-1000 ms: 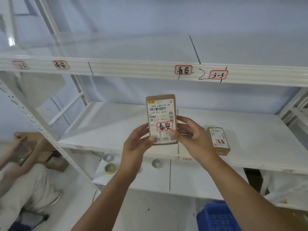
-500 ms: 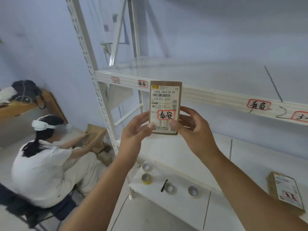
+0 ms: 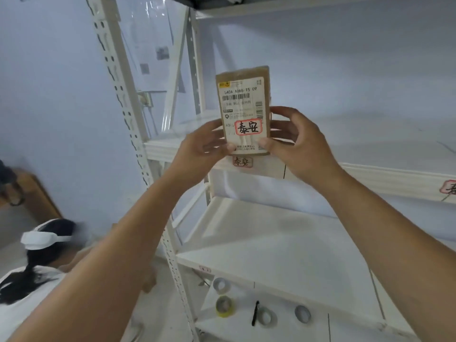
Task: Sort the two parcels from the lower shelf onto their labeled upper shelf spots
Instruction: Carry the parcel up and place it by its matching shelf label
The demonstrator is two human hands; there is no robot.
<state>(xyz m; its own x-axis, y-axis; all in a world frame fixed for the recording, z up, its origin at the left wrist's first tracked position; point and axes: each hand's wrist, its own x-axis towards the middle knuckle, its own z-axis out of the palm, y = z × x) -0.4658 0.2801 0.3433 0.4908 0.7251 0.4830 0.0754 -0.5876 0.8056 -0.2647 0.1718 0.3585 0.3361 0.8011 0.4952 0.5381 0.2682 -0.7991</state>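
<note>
White metal racking filled the view against a pale wall, with a second person seated low at the left. One parcel (image 3: 243,109) was up in front of the upper shelf (image 3: 370,174), held upright between both hands: left hand (image 3: 199,149) pinching its lower left corner, right hand (image 3: 298,144) closed on its lower right edge. Parcel not yet set down. Its red-bordered handwritten tag appeared to match the shelf label (image 3: 243,162) right below it on the shelf lip (same two characters, as far as I could read), so this looked like the correct spot.

Progress, my estimate: first parcel lifted and lined up, placement pending. The second parcel was out of view, so its status could not be told; at least one placement left, probably two.

Counts:
- parcels in view: one
- shelf labels on the upper lip: two, the matched one and a partial one (image 3: 449,190) cut off at the right edge
- tape rolls on the bottom shelf: four (image 3: 221,285) (image 3: 224,306) (image 3: 267,316) (image 3: 302,313)
- dark pen-like item (image 3: 255,312) beside them: one
- lower shelf (image 3: 283,248): nothing seen on the visible part
</note>
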